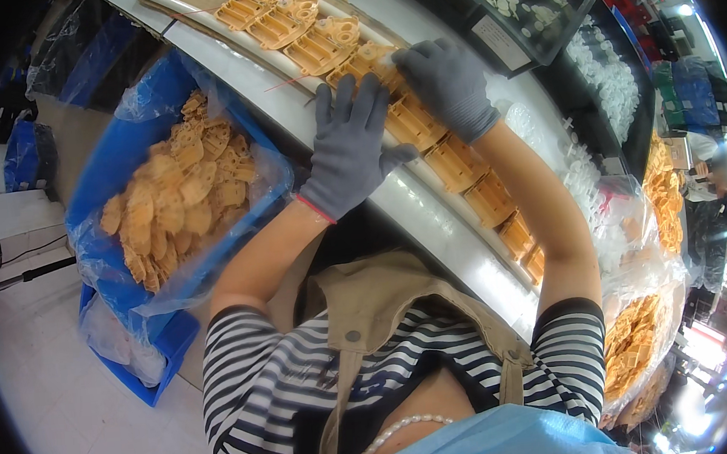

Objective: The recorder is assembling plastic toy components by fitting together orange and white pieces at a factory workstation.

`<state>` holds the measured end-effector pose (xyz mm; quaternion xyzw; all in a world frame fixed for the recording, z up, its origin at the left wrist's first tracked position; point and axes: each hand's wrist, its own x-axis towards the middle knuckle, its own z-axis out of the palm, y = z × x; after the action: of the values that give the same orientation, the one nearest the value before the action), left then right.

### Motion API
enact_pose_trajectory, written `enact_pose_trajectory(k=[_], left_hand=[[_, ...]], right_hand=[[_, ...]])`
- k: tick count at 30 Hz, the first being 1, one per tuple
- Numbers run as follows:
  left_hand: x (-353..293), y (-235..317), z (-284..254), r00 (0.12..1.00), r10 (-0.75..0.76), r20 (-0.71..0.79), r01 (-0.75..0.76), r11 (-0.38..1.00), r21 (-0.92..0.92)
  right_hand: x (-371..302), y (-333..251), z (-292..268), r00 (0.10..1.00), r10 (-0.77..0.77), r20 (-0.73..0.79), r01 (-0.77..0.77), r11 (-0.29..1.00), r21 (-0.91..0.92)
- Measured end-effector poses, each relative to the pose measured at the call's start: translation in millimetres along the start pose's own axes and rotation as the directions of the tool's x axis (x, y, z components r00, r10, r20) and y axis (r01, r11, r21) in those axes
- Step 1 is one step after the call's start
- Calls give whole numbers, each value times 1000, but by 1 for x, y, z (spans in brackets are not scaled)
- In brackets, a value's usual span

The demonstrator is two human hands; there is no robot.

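Note:
A row of orange moulded plastic parts (pixel 419 122) runs slantwise along a pale track on the bench. My left hand (pixel 347 151), in a grey glove, lies over the near side of the row, fingers spread and thumb stretched to the right. Its fingertips reach the edge of one orange part (pixel 363 63). From the far side my right hand (pixel 446 84), gloved the same way, comes down on the row with its fingers curled beside that part. What lies under those curled fingers is hidden.
To the left stands a blue lined crate (pixel 91 184) heaped with orange plastic pieces (pixel 177 186). Black trays (pixel 537 51) of small white parts line the far right. Clear bags (pixel 641 282) with more orange pieces are beside my right elbow. People work at the far right.

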<state>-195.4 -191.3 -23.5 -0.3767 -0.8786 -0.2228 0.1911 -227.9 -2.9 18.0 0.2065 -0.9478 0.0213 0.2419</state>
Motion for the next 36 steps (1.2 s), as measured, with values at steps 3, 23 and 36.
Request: enact_pose_trajectory(k=[3, 23, 36], left_hand=[[-2, -3, 2, 1000, 6, -18, -6, 1000, 10], [0, 2, 5, 1000, 18, 26, -18, 1000, 22], [-1, 5, 8, 999, 32, 12, -33, 998, 50]], right_hand=[[4, -4, -1, 994, -97, 56, 101, 993, -66], [-98, 73, -85, 853, 467, 234, -485, 874, 25], [-201, 163, -63, 680, 712, 176, -520, 637, -569]])
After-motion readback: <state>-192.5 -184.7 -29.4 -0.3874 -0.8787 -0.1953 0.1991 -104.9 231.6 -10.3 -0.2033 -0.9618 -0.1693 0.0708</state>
